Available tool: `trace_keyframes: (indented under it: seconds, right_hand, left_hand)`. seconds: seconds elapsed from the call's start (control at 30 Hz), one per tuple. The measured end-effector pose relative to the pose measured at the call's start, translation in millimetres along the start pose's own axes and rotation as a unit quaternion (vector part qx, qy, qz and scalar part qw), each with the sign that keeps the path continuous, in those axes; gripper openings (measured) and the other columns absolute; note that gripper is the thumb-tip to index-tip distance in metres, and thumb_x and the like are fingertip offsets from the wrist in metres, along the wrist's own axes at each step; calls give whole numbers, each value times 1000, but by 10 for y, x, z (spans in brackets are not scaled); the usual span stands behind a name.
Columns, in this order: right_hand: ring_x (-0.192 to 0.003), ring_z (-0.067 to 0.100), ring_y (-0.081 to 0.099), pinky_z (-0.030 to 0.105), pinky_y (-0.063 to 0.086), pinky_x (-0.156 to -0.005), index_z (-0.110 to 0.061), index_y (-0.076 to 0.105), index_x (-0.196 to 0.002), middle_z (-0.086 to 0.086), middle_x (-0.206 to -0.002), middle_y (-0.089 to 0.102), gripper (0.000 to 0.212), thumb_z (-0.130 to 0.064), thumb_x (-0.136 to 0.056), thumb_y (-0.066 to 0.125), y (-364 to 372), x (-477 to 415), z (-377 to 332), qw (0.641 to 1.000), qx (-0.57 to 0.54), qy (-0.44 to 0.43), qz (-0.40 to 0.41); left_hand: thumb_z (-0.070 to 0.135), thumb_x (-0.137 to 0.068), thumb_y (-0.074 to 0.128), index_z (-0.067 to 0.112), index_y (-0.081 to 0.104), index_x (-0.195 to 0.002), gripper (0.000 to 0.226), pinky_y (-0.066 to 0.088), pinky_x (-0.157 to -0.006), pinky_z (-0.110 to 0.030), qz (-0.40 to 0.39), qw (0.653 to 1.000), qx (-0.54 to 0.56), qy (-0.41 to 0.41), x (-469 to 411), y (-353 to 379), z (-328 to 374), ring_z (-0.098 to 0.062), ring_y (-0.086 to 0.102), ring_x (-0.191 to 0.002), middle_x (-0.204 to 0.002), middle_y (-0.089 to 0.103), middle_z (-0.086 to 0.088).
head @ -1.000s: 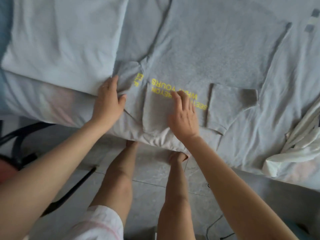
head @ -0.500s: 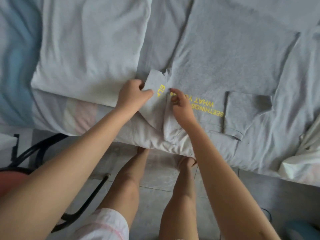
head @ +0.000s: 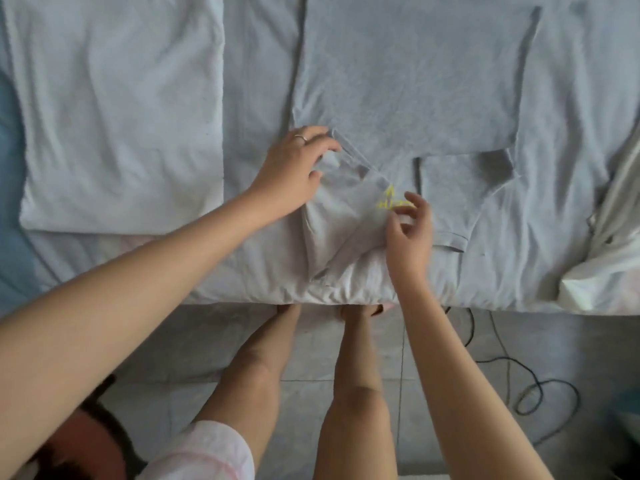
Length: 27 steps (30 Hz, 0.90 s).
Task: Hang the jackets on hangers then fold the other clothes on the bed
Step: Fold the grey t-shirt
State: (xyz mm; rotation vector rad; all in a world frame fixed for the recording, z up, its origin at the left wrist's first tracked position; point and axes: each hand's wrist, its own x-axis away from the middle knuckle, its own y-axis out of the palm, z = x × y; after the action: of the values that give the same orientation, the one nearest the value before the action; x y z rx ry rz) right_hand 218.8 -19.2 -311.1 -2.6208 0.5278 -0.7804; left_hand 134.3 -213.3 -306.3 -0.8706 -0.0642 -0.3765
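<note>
One white cloth (head: 114, 116) — beside shirt (head: 408, 91), floor cable (head: 540, 393)

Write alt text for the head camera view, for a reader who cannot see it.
A person standing at a bed folds a grey T-shirt with yellow print: the left hand grips a fold of it, the right hand is at the print. A white cloth lies beside it, on the left.

Bare bed (head: 256, 81) between white cloth (head: 114, 109), T-shirt (head: 408, 81)
</note>
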Motion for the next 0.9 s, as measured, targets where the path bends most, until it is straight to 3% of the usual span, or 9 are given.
trace_keyframes:
  seconds: [0.1, 0.2, 0.27, 0.33, 0.47, 0.6, 0.7, 0.8, 0.9]
  right_hand:
    - [-106, 21, 57, 28, 48, -83, -19, 41, -140, 4, -136, 41, 53, -10, -89, 54, 37, -30, -82, 968, 164, -162, -102]
    - [-117, 27, 50, 38, 46, -84, -20, 39, -143, 6, -140, 40, 57, -15, -89, 56, 95, -192, -240, 925, 288, -190, -160]
    - [-113, 31, 52, 41, 46, -86, -13, 51, -130, 10, -128, 48, 44, -17, -87, 58, 148, -322, -338, 917, 312, -163, -188]
    - [-107, 30, 56, 40, 45, -87, -11, 54, -120, 11, -122, 51, 37, -19, -85, 62, 157, -428, -421, 931, 288, -119, -188]
    - [-100, 32, 56, 37, 44, -87, -10, 56, -113, 13, -119, 48, 32, -23, -85, 65, 115, -479, -419, 937, 291, -63, -183]
    - [-101, 31, 57, 38, 46, -87, -14, 54, -113, 12, -120, 45, 46, -44, -82, 68, 58, -455, -380, 939, 301, -18, -167]
    - [-107, 33, 56, 41, 44, -88, -13, 50, -118, 12, -123, 49, 56, -57, -85, 57, 99, -456, -426, 929, 342, 3, -138]
    - [-115, 33, 54, 39, 41, -88, -7, 46, -120, 14, -124, 56, 59, -58, -90, 48, 181, -456, -515, 907, 401, 31, -126]
    - [-114, 33, 54, 39, 42, -85, -11, 44, -122, 13, -125, 50, 46, -43, -91, 54, 231, -453, -575, 897, 417, -19, -147]
  left_hand:
    - [0, -79, 59, 17, 59, -126, 50, 35, -102, -37, -37, 993, -110, 35, -213, -46, -43, -30, 44, -128, -144, 44, -9]
    - [6, -82, 64, 15, 59, -119, 39, 41, -95, -40, -122, 973, -183, 73, -438, -122, -36, -31, 45, -121, -137, 47, -7]
    - [13, -80, 69, 14, 60, -107, 29, 44, -84, -39, -135, 968, -198, 77, -549, -216, -39, -29, 50, -113, -125, 51, -5]
    - [23, -78, 72, 14, 60, -103, 29, 42, -78, -35, -143, 964, -211, 69, -652, -282, -36, -27, 52, -108, -122, 51, -4]
    - [28, -76, 72, 11, 64, -93, 25, 43, -83, -33, -223, 959, -148, 91, -783, -343, -17, -26, 56, -102, -114, 58, -9]
    - [18, -75, 74, 14, 65, -84, 13, 45, -89, -29, -242, 967, -34, 68, -845, -386, -11, -17, 63, -99, -106, 68, -5]
    - [7, -78, 74, 23, 61, -74, 21, 46, -84, -13, -251, 967, 24, 34, -947, -395, -12, 4, 61, -85, -103, 68, -1]
    - [7, -79, 73, 29, 57, -71, 28, 43, -81, -9, -260, 965, 29, 30, -1006, -404, -38, 13, 58, -77, -101, 67, 0]
    - [7, -82, 69, 29, 54, -72, 29, 43, -80, -13, -266, 963, 19, 38, -1011, -379, -56, 4, 57, -78, -102, 67, 0]
